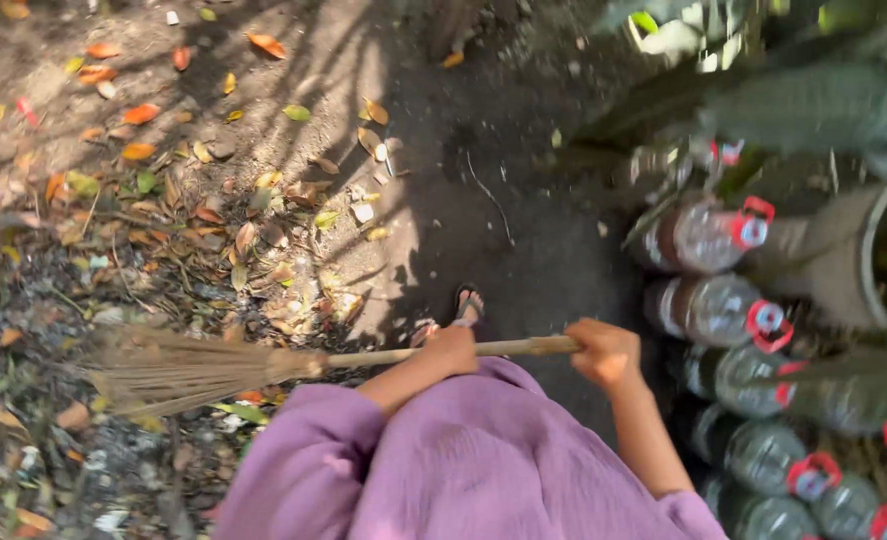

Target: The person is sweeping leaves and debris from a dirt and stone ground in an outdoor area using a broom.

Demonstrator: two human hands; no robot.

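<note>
A broom with a pale wooden handle [383, 354] and a straw bristle head [168, 372] lies almost level across the view. My left hand [450, 350] grips the handle near its middle. My right hand [603, 353] is closed around the handle's end. The bristles rest at the left on a heap of dry fallen leaves [223, 250]. I wear loose purple sleeves [483, 460]. A sandalled foot [468, 303] shows just beyond the handle on dark bare soil [523, 240].
A row of several plastic bottles with red caps [723, 310] lies half-buried along the right side, edging the ground. Behind them stand a grey pot [843, 255] and green plants [813, 100]. Orange and yellow leaves [138, 115] dot the sunlit dirt at upper left.
</note>
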